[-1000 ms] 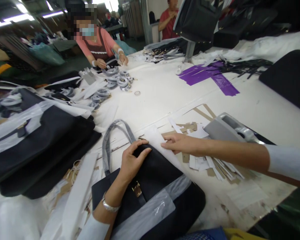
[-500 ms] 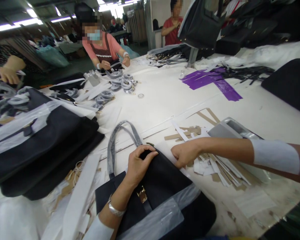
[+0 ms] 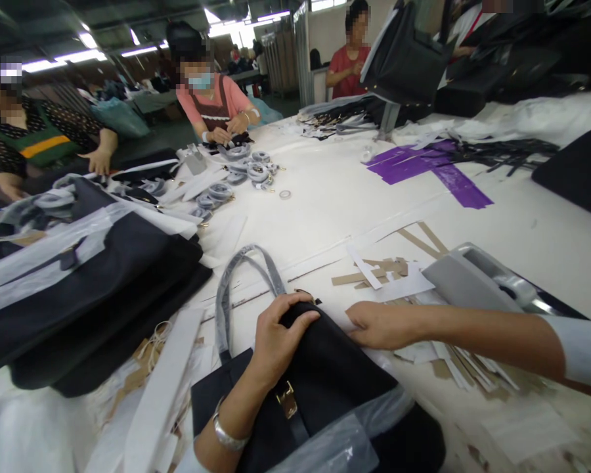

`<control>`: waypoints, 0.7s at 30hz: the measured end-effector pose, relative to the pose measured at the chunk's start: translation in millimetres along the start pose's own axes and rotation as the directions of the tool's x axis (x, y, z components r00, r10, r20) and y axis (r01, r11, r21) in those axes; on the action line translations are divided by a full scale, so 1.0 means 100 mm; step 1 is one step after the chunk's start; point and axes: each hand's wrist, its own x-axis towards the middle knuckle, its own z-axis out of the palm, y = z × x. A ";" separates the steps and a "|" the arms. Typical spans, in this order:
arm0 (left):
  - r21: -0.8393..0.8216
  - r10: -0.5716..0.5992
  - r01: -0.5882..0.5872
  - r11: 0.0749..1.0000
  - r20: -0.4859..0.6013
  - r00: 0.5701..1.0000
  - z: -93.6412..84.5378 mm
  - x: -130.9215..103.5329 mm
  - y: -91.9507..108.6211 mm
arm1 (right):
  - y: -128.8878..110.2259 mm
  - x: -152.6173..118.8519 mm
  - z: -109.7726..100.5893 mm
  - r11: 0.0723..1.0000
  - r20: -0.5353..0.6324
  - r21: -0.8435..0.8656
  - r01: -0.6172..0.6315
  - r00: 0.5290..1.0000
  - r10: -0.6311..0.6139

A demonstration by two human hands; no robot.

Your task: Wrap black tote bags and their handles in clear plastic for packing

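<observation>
A black handbag [image 3: 335, 381] lies on the white table [image 3: 325, 197] right in front of me, with a gold clasp [image 3: 286, 399] and a wrapped grey handle [image 3: 236, 276]. Clear plastic film [image 3: 354, 433] covers its lower part. My left hand [image 3: 278, 338] grips the bag's top edge, fingers curled over it. My right hand [image 3: 379, 325] rests at the bag's right edge, fingers closed on a white paper sheet there; what it pinches is partly hidden.
A stack of black bags in white wrapping [image 3: 79, 289] lies at the left. Paper and card strips [image 3: 398, 276] and a grey tool [image 3: 482, 282] lie at the right. Purple sheet [image 3: 423, 164] and wrapped rings [image 3: 246, 171] lie farther off. Other people work at the far side.
My right hand drew back from the paper strips to the bag's right edge and closed. My left hand kept its hold on the bag's top. The view tilted up slightly.
</observation>
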 end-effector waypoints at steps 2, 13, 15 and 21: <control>-0.003 0.010 -0.010 1.000 -0.025 1.000 0.00 0.00 0.00 | -0.03 0.04 -0.06 0.992 0.128 -0.126 -0.025 0.991 0.041; 0.393 0.392 -0.430 0.813 0.178 0.903 0.01 0.02 0.03 | -0.02 0.04 0.30 0.995 -0.391 -0.077 0.056 0.917 -0.082; 0.352 0.450 -0.564 0.747 0.357 0.819 0.01 0.07 0.10 | -0.05 -0.05 0.28 0.990 -0.422 -0.122 0.066 0.900 -0.112; 0.367 0.406 -0.586 0.722 0.461 0.789 0.07 0.18 0.09 | 0.10 -0.71 0.22 0.994 -0.449 0.022 -0.109 0.887 0.107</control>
